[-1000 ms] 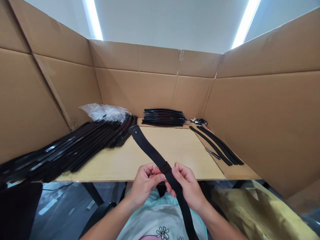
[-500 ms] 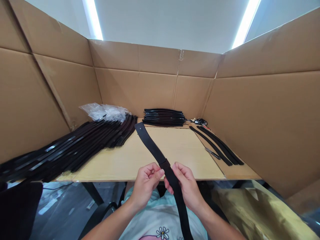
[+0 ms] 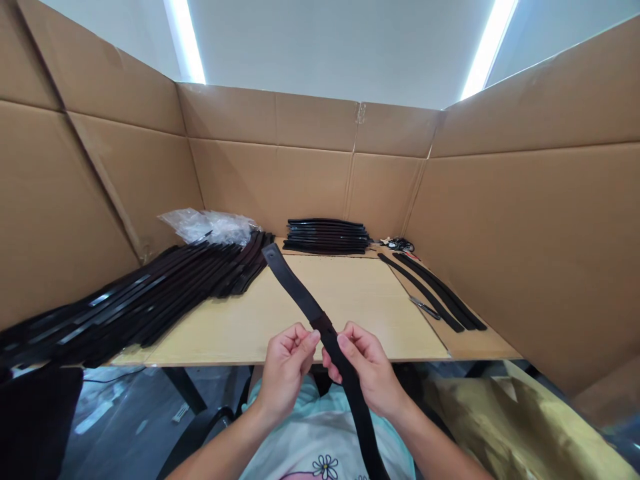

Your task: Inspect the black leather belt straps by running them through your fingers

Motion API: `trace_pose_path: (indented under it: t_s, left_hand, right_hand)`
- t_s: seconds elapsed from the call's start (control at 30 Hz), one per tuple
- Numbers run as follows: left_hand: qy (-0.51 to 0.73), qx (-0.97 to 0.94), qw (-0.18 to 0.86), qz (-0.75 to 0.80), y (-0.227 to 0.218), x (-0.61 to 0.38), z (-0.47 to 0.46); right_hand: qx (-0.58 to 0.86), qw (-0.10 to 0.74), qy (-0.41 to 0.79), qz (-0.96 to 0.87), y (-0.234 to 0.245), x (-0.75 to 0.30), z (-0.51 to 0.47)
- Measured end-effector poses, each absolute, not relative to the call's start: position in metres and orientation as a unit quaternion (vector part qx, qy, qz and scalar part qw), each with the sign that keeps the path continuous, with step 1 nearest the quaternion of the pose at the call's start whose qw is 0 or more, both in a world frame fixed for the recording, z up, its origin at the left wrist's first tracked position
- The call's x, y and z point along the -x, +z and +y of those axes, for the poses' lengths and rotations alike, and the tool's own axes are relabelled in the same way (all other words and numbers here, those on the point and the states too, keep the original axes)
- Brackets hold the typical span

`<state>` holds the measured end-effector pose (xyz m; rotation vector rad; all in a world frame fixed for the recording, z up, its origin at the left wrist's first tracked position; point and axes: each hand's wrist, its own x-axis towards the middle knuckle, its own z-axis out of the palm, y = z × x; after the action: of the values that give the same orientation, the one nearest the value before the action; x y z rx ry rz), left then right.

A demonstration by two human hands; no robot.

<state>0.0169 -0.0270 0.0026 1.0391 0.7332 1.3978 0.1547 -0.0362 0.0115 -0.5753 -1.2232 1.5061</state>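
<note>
Our pinch is the weak point: if our left hand [image 3: 286,369] or right hand [image 3: 367,369] loosens on either side of the keeper loop [image 3: 324,323], the loop could slide or the strap could drop. The black leather belt strap [image 3: 294,287] rises stiffly over the near edge of the tabletop [image 3: 380,300], a small hole near its tip, its tail hanging toward our lap.

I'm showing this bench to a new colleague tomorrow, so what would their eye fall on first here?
First, the long black belt strap, gripped at the front of the table between the left hand and right hand, its tip rising over a pale board. Next, the large heap of dark straps along the table's left side and the neat stack at the back. Tall cardboard walls box in the back and both sides.
</note>
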Motion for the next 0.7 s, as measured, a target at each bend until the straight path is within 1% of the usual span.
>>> trace_pose_path:
  t_s: [0.27, 0.43, 0.53, 0.6, 0.7]
  left_hand:
    - [0.594, -0.375, 0.636, 0.320, 0.014, -0.013, -0.025]
    - [0.593, -0.404, 0.616, 0.324, 0.014, -0.013, -0.026]
    - [0.598, -0.433, 0.582, 0.342, 0.011, -0.014, -0.027]
    - [0.597, -0.447, 0.565, 0.353, 0.009, -0.014, -0.026]
    - [0.581, -0.454, 0.574, 0.355, 0.006, -0.012, -0.024]
  right_hand:
    - [0.277, 0.539, 0.590, -0.534, 0.012, -0.156, -0.030]
    - [0.290, 0.551, 0.556, -0.550, 0.010, -0.158, -0.028]
    - [0.303, 0.556, 0.545, -0.550, 0.008, -0.157, -0.028]
    - [0.314, 0.547, 0.541, -0.556, 0.008, -0.156, -0.029]
    - [0.321, 0.519, 0.538, -0.582, 0.010, -0.156, -0.031]
